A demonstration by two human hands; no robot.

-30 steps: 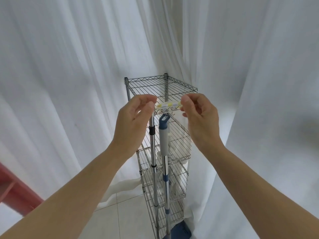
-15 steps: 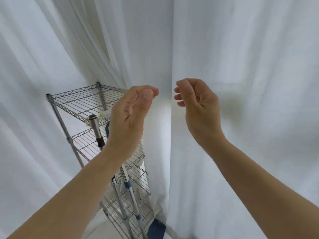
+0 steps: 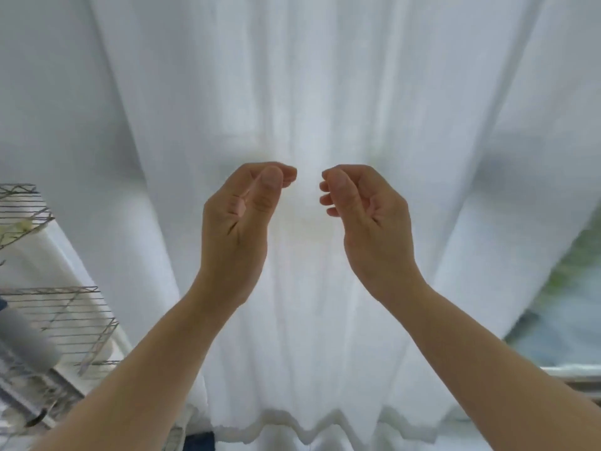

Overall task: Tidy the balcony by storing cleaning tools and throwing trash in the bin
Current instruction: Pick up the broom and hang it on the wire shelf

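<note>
I hold my left hand and right hand raised, loosely curled and empty, before the white curtain, presumably free for the next tool.

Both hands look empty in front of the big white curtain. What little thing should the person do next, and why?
Probably lower both arms and look around for the next thing to tidy. The left hand and right hand are raised, loosely curled and holding nothing, facing only the white sheer curtain. The silver wire shelf rack sits at the far left edge, and no bin or trash is in view.
</note>
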